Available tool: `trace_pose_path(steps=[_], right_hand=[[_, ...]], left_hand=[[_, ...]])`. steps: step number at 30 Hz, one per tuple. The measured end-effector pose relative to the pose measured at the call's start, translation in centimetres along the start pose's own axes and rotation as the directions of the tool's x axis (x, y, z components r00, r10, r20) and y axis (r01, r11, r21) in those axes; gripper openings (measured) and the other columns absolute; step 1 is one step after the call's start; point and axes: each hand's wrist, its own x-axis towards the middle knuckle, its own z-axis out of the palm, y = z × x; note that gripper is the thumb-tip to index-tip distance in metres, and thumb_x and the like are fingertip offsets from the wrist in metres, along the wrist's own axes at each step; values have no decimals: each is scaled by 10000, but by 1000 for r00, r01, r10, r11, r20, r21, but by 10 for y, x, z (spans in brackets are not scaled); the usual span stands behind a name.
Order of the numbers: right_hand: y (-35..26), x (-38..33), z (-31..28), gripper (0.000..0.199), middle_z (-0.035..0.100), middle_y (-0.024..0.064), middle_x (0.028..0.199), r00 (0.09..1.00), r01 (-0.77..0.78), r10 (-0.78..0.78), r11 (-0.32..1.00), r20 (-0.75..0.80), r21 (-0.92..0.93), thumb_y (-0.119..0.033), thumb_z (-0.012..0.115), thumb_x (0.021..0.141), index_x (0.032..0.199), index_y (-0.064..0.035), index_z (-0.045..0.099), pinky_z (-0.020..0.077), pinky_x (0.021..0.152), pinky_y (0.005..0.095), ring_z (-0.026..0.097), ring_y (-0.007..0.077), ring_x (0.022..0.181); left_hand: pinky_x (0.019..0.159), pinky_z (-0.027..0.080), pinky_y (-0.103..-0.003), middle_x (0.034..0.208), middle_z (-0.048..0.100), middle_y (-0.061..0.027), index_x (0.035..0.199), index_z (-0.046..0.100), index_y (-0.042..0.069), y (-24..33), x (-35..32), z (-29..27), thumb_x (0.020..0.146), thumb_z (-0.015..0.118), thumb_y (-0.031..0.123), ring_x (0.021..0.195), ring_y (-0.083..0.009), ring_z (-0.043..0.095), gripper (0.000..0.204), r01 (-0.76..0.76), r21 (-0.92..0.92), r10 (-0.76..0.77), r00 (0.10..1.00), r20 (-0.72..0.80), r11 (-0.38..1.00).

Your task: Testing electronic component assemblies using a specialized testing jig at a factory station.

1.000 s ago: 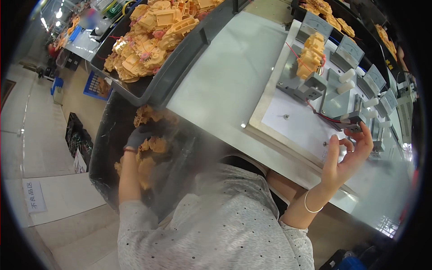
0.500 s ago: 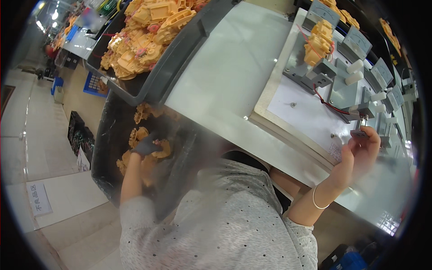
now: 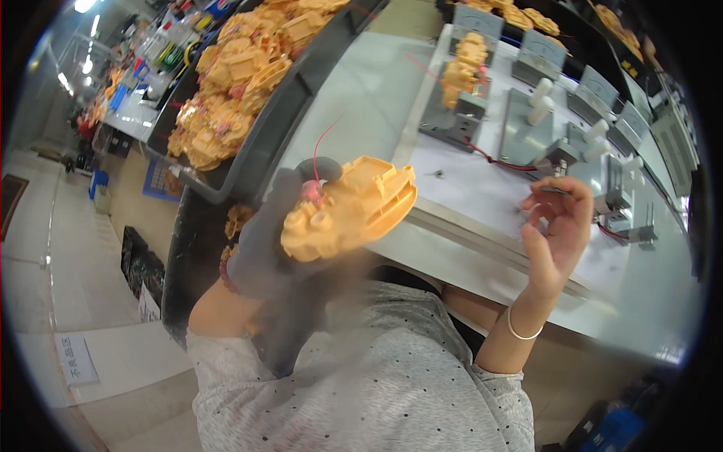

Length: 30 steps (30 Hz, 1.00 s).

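Whereas the left hand was in the black bin, it now clasps an orange part; right hand: thumb and fingertips apart.

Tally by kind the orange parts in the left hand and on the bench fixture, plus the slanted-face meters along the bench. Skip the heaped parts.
Held orange part, in the gloved left hand: 1
Fixture-mounted orange part: 1
Slanted-face meters: 4
Total: 6
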Motion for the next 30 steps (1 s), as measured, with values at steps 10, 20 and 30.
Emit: trace_pose_path(steps=[10, 20, 30], right_hand=[[5, 2, 3, 456, 636, 97, 882, 990, 133, -140, 977, -32, -165, -28, 600, 619, 1069, 17, 549, 367, 528, 213, 540, 86, 590], [5, 2, 1, 464, 634, 75, 869, 987, 159, -163, 967, -1, -199, -19, 589, 605, 1067, 1, 554, 356, 475, 216, 510, 86, 530], [3, -9, -9, 720, 584, 52, 794, 997, 41, -40, 999, -71, 22, 29, 630, 717, 1367, -19, 325, 365, 546, 181, 482, 72, 574]], left_hand=[[727, 520, -333, 1012, 671, -74, 1145, 618, 108, 41, 121, 154, 924, 558, 424, 805, -248, 666, 391, -760, 645, 518, 524, 676, -73], [711, 515, -372, 880, 670, -116, 1143, 593, 117, 8, 195, 194, 963, 482, 384, 751, -287, 658, 340, -643, 657, 132, 668, 733, -395], [653, 509, -393, 822, 648, -116, 1264, 551, 205, 34, 115, 165, 907, 575, 298, 730, -280, 661, 369, -522, 715, 259, 692, 674, -465]])
